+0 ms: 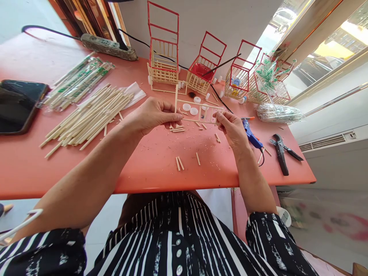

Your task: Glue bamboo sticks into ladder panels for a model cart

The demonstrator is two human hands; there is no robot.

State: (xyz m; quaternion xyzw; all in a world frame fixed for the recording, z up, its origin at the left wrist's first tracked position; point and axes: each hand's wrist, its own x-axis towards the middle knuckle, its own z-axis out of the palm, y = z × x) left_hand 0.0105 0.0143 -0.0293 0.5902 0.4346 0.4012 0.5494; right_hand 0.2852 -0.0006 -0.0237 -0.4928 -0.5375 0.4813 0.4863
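Observation:
A small frame of pale wooden sticks is held up above the table between both hands. My left hand pinches its left end, near a longer upright stick. At the frame's right end, the fingers and thumb of my right hand are closed on it. Short cut sticks and white bottle caps lie on the table behind and below the frame. A blue glue gun rests just right of my right hand.
On the red table, a pile of sticks, wrapped sticks and a phone lie left. Several stick carts, one holding a red cup, stand at the back. Black cutters lie right; a power strip is back left.

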